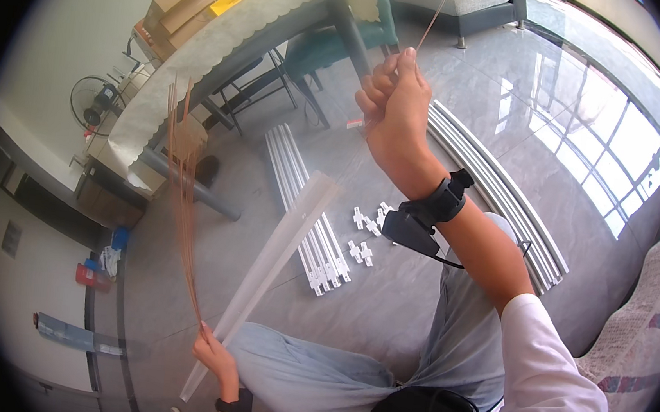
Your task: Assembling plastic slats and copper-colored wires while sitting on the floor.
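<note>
My left hand, low at the left, is closed around the lower end of a bundle of thin copper-coloured rods. The rods stand up and fan slightly apart at the top. My right hand is raised at the upper middle, its thumb and fingers pinching a thin copper-coloured rod that points up. A long translucent plastic sleeve slants beside my left hand; whether that hand touches it, I cannot tell. Beyond the sleeve, several white bars lie side by side on the floor.
White cross-shaped connectors lie between the bars and my legs. Long white rails stretch along the right. A cloth-covered table and a green chair stand at the back, a fan at the left, a sofa at the right.
</note>
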